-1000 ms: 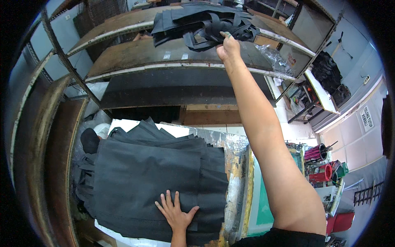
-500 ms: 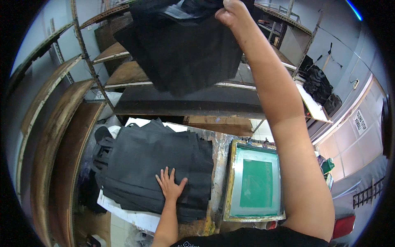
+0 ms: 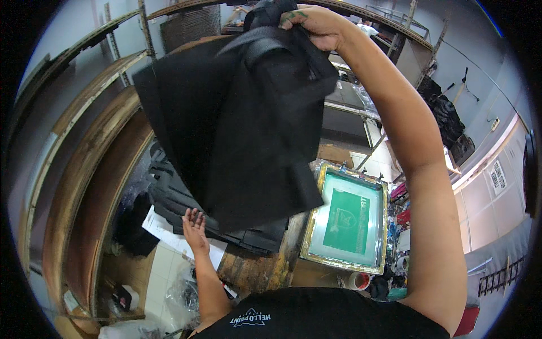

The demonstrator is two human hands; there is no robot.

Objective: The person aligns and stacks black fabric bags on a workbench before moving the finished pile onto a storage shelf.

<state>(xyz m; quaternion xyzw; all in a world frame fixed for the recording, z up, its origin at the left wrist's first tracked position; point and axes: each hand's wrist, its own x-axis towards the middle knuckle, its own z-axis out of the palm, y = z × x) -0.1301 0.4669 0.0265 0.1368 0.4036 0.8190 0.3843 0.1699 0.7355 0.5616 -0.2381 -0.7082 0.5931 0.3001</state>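
Observation:
High in front of me, my right hand [image 3: 319, 27] grips the gathered top of several black fabric bags [image 3: 237, 118], by what look like their handles. They hang down fanned out and hide much of the pile behind. My left hand [image 3: 196, 230] is empty, palm turned up and fingers apart. It is beside the near left edge of a pile of black fabric bags [image 3: 254, 239] on the worktable [image 3: 243, 270]. White sheets [image 3: 164, 227] stick out from under this pile.
To the right of the pile lies a framed printing screen [image 3: 345, 220] with a green panel. A roll of tape [image 3: 359, 280] sits near its lower edge. Tall shelving [image 3: 113, 164] lines the left side, and more racks [image 3: 350, 110] stand behind the bags.
My right hand has brought the hanging bags lower and nearer, over the pile. My left hand has come off the top of the pile, moved left and turned palm up.

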